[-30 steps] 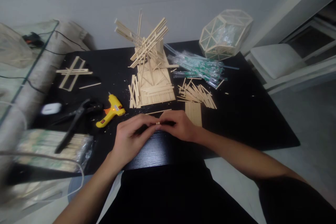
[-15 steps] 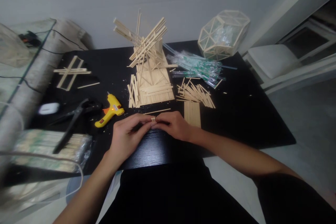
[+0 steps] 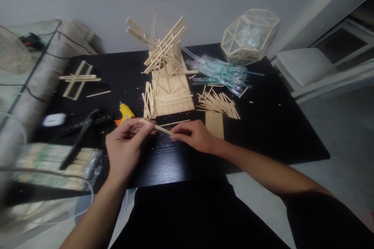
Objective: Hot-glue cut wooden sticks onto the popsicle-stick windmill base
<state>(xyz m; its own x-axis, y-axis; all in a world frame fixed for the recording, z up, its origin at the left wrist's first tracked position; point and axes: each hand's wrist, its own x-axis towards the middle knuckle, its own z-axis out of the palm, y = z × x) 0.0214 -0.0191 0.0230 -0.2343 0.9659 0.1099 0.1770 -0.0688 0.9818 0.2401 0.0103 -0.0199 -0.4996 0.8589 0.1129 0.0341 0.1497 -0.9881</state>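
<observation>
My left hand [image 3: 125, 149] is lifted a little above the black table [image 3: 277, 124] and pinches one end of a thin wooden stick [image 3: 159, 128]. The stick slants down to the right, toward my right hand [image 3: 194, 135]. That hand rests on the table with its fingers curled near the stick's lower end; what it grips is hidden. Just beyond the hands stands a windmill-like model of wooden sticks [image 3: 166, 70] on a flat stick base.
A yellow glue gun [image 3: 125, 112] lies behind my left hand, black pliers [image 3: 84, 130] and a bagged bundle of sticks [image 3: 55, 163] to the left. Loose sticks [image 3: 217, 103], plastic-wrapped packets [image 3: 222, 72] and a stick polyhedron [image 3: 248, 37] lie to the right. A stick cross [image 3: 78, 79] is far left.
My hands were together, pinching stick ends at the table. The left hand has since drawn away to the left and risen, with one stick in it. The right hand stayed put.
</observation>
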